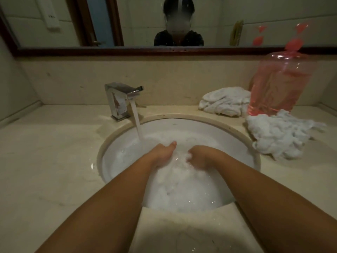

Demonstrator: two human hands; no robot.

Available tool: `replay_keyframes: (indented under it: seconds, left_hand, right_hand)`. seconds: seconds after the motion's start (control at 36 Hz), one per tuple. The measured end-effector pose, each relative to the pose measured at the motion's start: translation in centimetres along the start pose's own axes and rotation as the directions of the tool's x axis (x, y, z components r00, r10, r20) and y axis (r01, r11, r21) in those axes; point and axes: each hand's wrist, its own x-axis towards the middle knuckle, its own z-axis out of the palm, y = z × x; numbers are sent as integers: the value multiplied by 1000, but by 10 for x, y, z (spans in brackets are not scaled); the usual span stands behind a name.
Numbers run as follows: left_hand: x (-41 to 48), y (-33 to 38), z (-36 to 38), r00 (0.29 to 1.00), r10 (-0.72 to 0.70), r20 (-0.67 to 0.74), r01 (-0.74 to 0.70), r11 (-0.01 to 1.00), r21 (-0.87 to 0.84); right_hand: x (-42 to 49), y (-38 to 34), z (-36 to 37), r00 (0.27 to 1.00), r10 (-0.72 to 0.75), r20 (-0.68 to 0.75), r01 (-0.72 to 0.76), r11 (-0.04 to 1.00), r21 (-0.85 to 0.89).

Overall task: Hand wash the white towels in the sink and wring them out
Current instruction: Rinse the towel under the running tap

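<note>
1. The right hand (198,158) curls its fingers round a bunch of the wet white cloth towel (180,181). The towel lies under both hands, in the water of the round white sink bowl (182,119).
2. The left hand (163,152) dips into the same towel with its thumb out. Its fingers are hidden, so its grip cannot be told.
3. The hands are close together, likely to rub the cloth.
4. The square shiny metal tap (118,99) pours water just beyond the left hand.
5. The bowl's wall rings both hands, with a little room on each side. A twisted white towel (279,137) lies well right of the right hand.

1 pink bottle (279,84) upright, back right | mirror (54,24) behind | faucet (118,101) running
</note>
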Motion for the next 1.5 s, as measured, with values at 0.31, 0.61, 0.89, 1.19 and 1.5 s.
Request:
replay_keyframes:
  seconds: [0.31, 0.61, 0.89, 1.19, 1.5]
  left_hand:
    - [-30, 27, -18, 849, 234, -473, -318, 942, -104]
    - [-47, 26, -46, 870, 342, -356, -472, 789, -393]
    - [-47, 28, -90, 902, 52, -429, -349, 675, -651]
    - [-72, 49, -135, 845, 132, -518, -413, 777, -475]
    - [-83, 97, -144, 880, 200, -430, -435, 702, -564]
  right_hand:
    - [-19, -8, -26, 899, 51, -436, 370, 443, 816]
    - [-20, -70, -68, 912, -16, -409, 396, -215, 893]
    - [-6, -83, -86, 888, -129, -442, 452, 53, 891]
    - [-14, -69, -60, 865, -101, -491, 479, 453, 752]
    - [-25, -75, -57, 850, -396, -349, 485, 326, 812]
